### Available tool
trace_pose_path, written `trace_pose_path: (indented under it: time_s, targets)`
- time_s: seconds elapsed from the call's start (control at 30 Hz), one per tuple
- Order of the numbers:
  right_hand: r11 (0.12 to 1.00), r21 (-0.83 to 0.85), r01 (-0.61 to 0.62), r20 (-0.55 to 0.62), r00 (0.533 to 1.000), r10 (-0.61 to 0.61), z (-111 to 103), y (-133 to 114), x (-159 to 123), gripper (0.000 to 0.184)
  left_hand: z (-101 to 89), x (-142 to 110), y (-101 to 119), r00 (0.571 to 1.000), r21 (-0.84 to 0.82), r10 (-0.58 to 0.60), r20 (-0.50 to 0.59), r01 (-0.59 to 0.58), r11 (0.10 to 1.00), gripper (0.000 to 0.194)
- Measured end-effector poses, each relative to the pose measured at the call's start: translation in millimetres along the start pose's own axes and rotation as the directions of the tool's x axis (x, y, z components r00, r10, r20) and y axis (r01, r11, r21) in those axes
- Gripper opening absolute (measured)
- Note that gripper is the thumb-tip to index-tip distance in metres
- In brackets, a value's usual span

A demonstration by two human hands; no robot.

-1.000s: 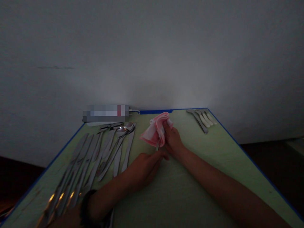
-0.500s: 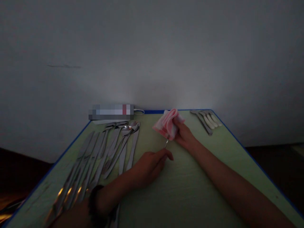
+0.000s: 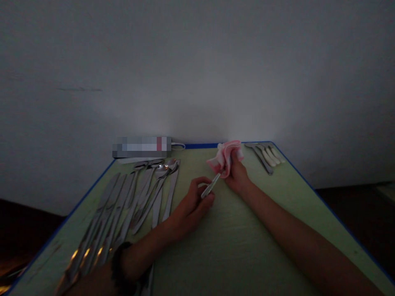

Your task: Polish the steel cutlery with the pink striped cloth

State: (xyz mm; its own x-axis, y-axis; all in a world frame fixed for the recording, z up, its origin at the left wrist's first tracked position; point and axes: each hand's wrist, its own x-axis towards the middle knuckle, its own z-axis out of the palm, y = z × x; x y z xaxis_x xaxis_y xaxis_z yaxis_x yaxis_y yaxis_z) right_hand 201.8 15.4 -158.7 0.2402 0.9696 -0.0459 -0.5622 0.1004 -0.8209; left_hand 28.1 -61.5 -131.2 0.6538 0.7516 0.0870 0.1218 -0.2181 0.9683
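Note:
A pink and white cloth [image 3: 226, 157] is bunched in my right hand [image 3: 239, 176], above the far half of the table. Out of its lower side sticks the pale, shiny handle of a piece of cutlery [image 3: 211, 186]; the cloth hides its other end, so its kind does not show. My left hand [image 3: 190, 207] has this handle between thumb and fingers, its tip pointing toward me. Beside that forearm lie several spoons [image 3: 161, 169] and table knives [image 3: 106, 197], partly covered by the arm.
At the table's far right corner lies a small group of cutlery [image 3: 265, 156], some with pale handles. A blurred-out box-like item [image 3: 142, 147] with a white loop stands at the far left edge. The blue-edged green table [image 3: 240, 246] reaches a grey wall [image 3: 197, 74].
My left hand has turned and its fingers have loosened, so more of the handle shows, now slanting up to the right. The cloth in my right hand has shifted slightly right.

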Motion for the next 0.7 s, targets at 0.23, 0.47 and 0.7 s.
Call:
trace_pose_path:
  time_s: [0.23, 0.47, 0.7]
  targets:
    - [0.980, 0.186, -0.068, 0.051, 0.997, 0.060, 2, -8, -7, 0.036, 4.8, -2, -2, 0.999, -0.078, 0.028, 0.018, -0.026, 0.997, 0.021]
    - [0.997, 0.063, -0.040, -0.052, 0.998, 0.044, 11, -5, -17, 0.036, 4.4, -1, 2, 0.999, 0.305, -0.005, 0.040, -0.007, 0.952, 0.025]
    - [0.919, -0.393, 0.001, -0.075, 0.997, -0.033, 24, 6, -43, 0.043, 3.0, 5, 0, 0.997, 0.304, -0.017, -0.070, 0.037, 0.952, 0.034]
